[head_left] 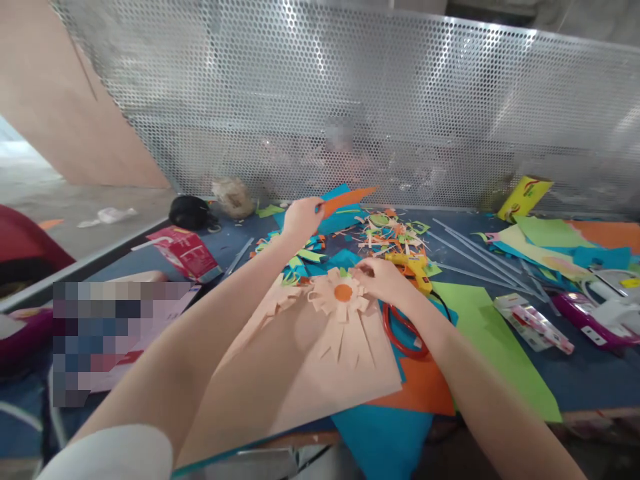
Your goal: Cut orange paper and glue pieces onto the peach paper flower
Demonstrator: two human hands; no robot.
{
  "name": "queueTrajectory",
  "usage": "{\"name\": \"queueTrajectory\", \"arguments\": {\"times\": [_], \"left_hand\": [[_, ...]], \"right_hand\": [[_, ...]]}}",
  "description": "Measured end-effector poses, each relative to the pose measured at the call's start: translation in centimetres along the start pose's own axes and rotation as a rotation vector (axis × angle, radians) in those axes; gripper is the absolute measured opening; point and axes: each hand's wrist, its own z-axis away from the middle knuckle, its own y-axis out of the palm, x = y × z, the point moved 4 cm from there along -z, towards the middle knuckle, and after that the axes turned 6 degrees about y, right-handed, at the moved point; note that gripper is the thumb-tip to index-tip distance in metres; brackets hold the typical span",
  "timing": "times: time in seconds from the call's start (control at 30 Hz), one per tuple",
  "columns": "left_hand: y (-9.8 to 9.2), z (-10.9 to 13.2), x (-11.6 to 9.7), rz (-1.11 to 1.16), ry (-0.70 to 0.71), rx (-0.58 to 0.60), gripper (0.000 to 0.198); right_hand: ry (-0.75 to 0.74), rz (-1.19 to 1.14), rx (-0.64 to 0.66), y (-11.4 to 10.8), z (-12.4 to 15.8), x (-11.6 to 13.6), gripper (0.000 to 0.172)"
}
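My left hand (303, 219) is raised over the far side of the table, closed on a piece of orange paper (350, 198) that points to the right. My right hand (380, 277) rests at the upper right edge of a pale peach paper flower (345, 312) with an orange round centre. Its fingers are curled together, and what is between them, if anything, is hidden. The flower lies on a large peach sheet (300, 380). Just beyond my right hand is a yellow glue gun (417, 270). Under my right forearm, red scissors handles (400, 337) show.
Paper scraps (387, 233) are heaped at the back, before a perforated metal screen (300, 87). Clear glue sticks (480, 250) and a green sheet (485, 327) lie to the right. A pink packet (185, 252) and a black object (189, 212) stand at left.
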Motion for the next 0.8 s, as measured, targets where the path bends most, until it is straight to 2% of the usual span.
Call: {"name": "queueTrajectory", "arguments": {"times": [0.07,0.13,0.23,0.3,0.37,0.43,0.5,0.53,0.63,0.7,0.8], "left_hand": [[-1.9,1.5,0.0,0.152,-0.009,-0.097,0.03],[-3.2,3.5,-0.3,0.252,0.001,-0.146,0.027],[-4.0,6.7,-1.7,0.324,0.097,-0.104,0.025],[-4.2,8.5,-2.9,0.396,0.164,-0.055,0.025],[-4.3,10.0,-4.2,0.462,0.233,-0.009,0.024],[-4.5,11.2,-5.1,0.56,0.224,-0.006,0.023],[-4.5,11.9,-5.5,0.739,0.133,-0.042,0.027],[-4.3,12.2,-5.5,0.856,0.067,-0.062,0.036],[-3.0,12.6,-4.5,1.217,-0.239,-0.11,0.06],[-1.6,12.7,-4.0,1.391,-0.384,-0.006,0.057],[-0.6,12.6,-3.7,1.49,-0.382,0.188,0.039]], "right_hand": [[0.008,-0.129,-0.051,-0.4,-0.2,0.1,0.038],[0.027,-0.312,-0.046,-0.7,-0.5,0.2,0.043],[0.101,-0.662,0.072,-0.9,-0.8,0.2,0.048],[0.087,-0.813,0.102,-1.1,-0.8,0.6,0.046],[0.051,-0.879,0.063,-1.4,-0.6,0.8,0.046],[0.022,-0.903,-0.006,-1.7,-0.4,0.8,0.05],[0.014,-0.919,-0.054,-1.8,-0.3,0.7,0.052],[0.018,-0.924,-0.063,-1.8,-0.3,0.6,0.052],[0.026,-0.907,-0.034,-1.4,-0.1,0.7,0.052],[0.025,-0.878,-0.021,-1.0,0.1,0.9,0.051],[0.042,-0.837,-0.041,-0.7,0.3,1.0,0.049]]}}
